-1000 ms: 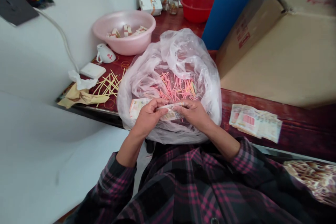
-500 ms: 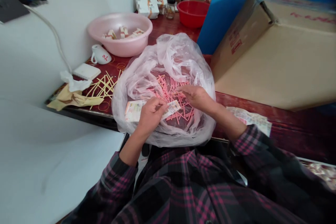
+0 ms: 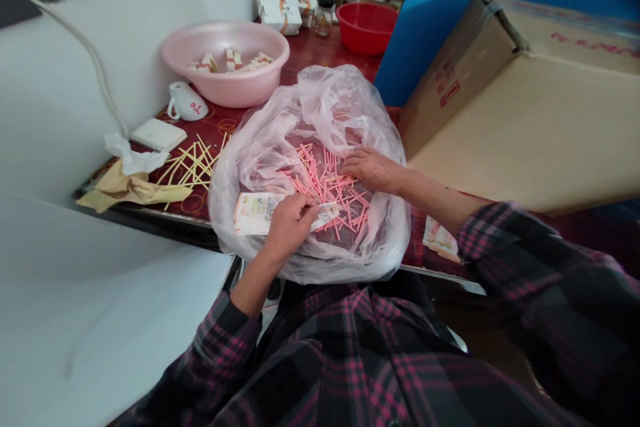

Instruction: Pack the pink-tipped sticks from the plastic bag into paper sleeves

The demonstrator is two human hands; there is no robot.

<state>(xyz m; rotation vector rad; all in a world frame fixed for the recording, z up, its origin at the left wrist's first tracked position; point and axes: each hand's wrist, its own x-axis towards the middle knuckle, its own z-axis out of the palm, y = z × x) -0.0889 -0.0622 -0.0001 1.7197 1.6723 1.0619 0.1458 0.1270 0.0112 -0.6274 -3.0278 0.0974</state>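
Note:
A clear plastic bag (image 3: 227, 180) lies spread open on the table, with many thin pink sticks (image 3: 325, 187) loose inside it. My left hand (image 3: 293, 220) is closed, thumb against fingers, on a printed paper packet (image 3: 255, 213); one end of it sticks out left of the hand, the other right, over the sticks. My right hand (image 3: 370, 168) lies palm down at the far right side of the stick pile. Its fingers are stretched out and touch the sticks; whatever is under the palm is hidden.
Left of the bag lie pale yellow sticks (image 3: 193, 167), a white mug (image 3: 187, 101) on its side and crumpled paper (image 3: 133, 190). Behind stand a pink basin (image 3: 225, 90) with small bundles and a red basin (image 3: 367, 30). A large cardboard box (image 3: 530, 113) stands right; printed packets (image 3: 440, 240) lie near my right forearm.
My right hand has moved slightly away from me and flattened onto the pink sticks. My left hand keeps its hold on the paper packet, nearly in place.

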